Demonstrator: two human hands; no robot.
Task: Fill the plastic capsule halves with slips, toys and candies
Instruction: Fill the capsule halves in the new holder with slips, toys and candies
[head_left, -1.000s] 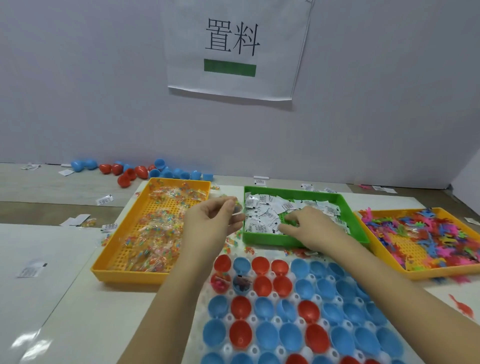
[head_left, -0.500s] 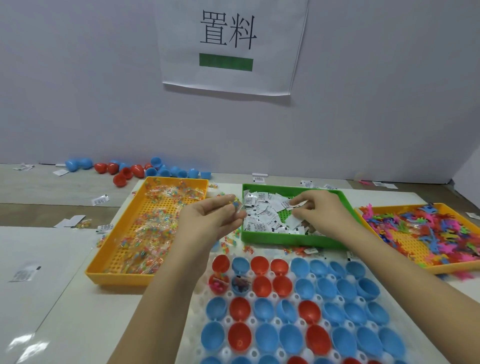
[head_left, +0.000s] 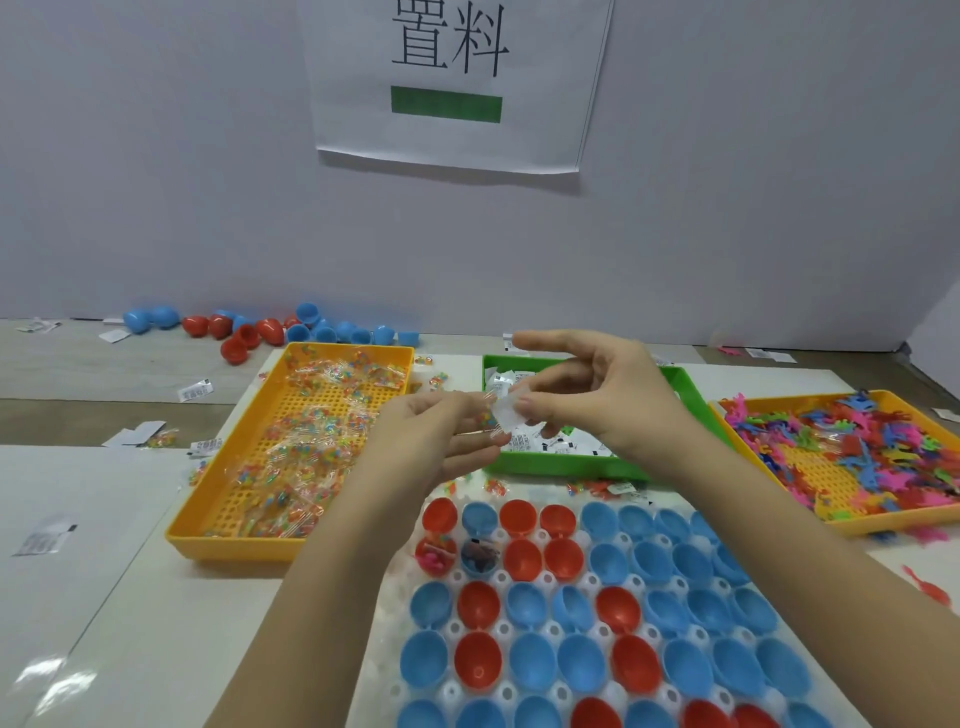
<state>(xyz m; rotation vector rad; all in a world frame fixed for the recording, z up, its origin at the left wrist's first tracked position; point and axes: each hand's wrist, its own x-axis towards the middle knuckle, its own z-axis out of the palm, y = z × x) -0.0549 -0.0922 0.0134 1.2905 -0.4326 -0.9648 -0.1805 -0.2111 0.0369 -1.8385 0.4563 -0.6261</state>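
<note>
My left hand (head_left: 431, 441) pinches a small clear candy packet (head_left: 485, 415) above the front of the green tray (head_left: 561, 465). Right beside it, my right hand (head_left: 597, 395) pinches a white paper slip (head_left: 506, 413), its index finger stretched out. The two hands nearly touch. Below them a white holder (head_left: 501, 631) carries several open red and blue capsule halves. Two halves at its far left, one red (head_left: 435, 555) and one blue (head_left: 480, 556), have items inside. The rest look hollow.
An orange tray (head_left: 208, 519) of candy packets stands at the left. A second orange tray (head_left: 878, 525) with colourful plastic toys stands at the right. Loose red and blue capsule halves (head_left: 249, 332) lie by the back wall. Stray slips (head_left: 44, 538) lie on the table.
My right hand has lifted out of the green tray with a slip and moved left to meet my left hand. The left hand has stayed roughly in place with the candy packet.
</note>
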